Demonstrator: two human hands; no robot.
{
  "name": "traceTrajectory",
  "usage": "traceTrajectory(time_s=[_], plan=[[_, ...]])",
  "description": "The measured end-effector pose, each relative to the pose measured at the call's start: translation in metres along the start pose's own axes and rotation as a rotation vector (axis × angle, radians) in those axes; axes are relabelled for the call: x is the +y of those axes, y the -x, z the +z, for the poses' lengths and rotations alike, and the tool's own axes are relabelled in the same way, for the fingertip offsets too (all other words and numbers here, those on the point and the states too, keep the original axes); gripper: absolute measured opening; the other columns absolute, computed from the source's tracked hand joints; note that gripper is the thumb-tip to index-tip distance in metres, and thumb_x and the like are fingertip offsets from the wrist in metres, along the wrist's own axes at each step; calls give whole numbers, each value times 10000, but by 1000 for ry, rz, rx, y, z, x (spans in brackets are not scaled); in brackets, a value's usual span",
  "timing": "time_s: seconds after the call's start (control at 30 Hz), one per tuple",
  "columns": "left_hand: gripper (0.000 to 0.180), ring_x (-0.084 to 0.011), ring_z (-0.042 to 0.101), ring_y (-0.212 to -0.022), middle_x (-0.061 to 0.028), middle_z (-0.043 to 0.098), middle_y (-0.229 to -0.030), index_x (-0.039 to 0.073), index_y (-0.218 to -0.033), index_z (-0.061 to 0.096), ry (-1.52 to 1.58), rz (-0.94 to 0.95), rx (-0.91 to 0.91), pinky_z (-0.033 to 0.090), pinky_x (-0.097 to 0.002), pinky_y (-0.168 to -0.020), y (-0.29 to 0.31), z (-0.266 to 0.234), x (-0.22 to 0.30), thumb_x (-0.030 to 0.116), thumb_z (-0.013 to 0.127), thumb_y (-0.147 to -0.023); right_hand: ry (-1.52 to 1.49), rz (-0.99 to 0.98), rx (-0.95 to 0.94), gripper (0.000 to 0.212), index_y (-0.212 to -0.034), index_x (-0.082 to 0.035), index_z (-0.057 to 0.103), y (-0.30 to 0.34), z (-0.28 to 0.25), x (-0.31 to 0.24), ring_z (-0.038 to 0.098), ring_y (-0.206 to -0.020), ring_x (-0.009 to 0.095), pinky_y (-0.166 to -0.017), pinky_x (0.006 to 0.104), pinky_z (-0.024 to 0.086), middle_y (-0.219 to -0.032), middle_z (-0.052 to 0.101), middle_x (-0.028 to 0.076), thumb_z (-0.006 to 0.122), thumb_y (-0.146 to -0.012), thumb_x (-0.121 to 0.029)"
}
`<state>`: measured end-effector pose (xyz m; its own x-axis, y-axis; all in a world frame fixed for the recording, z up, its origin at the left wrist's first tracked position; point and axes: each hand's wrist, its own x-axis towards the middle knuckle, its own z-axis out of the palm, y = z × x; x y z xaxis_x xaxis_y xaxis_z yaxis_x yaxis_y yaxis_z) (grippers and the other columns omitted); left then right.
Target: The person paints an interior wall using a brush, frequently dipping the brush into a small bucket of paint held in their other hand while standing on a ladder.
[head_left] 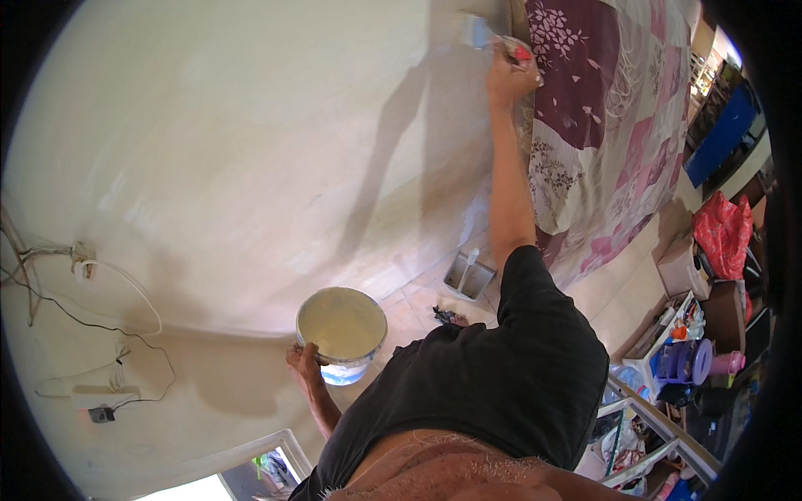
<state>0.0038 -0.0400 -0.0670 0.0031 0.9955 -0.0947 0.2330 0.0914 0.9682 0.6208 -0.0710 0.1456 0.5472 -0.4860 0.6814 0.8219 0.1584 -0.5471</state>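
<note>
Right hand (511, 77), arm fully extended up, is gripping paintbrush (493, 38) w/ bristles against wall (251, 150); left hand (304, 365), held low, is clasping paint bucket (341, 332) rim.

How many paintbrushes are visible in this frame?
2. One paintbrush in the right hand, against the wall; a second brush stands in a grey tray on the floor. Others may be hidden.

Right arm (510, 179) raised; left hand (302, 365) low
</note>
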Motion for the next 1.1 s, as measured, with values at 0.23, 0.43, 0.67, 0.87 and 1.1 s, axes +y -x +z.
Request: traceTrajectory(time_s=[0.23,0.43,0.67,0.87,1.1], plan=[[245,-142,497,-506,-49,529,-647,-35,-801,566,9,-36,-33,444,-299,-452,10,5,16,168,658,-699,189,-152,-76,185,-864,-68,707,60,3,-16,643,-626,310,-601,376,514,-760,685,130,769,-828,-238],[238,-129,464,-478,-24,513,-642,-24,-812,577,-9,-10,-36,382,-267,-431,10,11,22,176,654,-706,-235,-153,-430,163,-940,-48,712,186,17,-162,721,-794,277,-661,336,567,-926,728,138,769,-788,-28],[226,-116,453,-472,-27,522,-660,-15,-822,578,18,0,-32,384,-271,-420,1,2,3,171,655,-719,-603,167,-685,141,-883,-24,685,205,19,-198,706,-741,217,-645,313,556,-863,717,105,756,-770,21],[200,-110,457,-471,-26,511,-643,-7,-794,562,4,-20,-16,392,-270,-410,10,8,13,160,650,-730,-181,99,-371,118,-878,-19,732,112,-8,-57,658,-740,133,-693,289,514,-835,731,43,802,-805,-79],[206,-119,466,-490,-29,501,-643,-10,-792,551,27,-16,-36,396,-273,-421,16,16,24,159,649,-726,122,-68,-21,198,-858,-6,693,42,-26,15,669,-669,239,-626,364,526,-772,699,108,781,-822,-179]])
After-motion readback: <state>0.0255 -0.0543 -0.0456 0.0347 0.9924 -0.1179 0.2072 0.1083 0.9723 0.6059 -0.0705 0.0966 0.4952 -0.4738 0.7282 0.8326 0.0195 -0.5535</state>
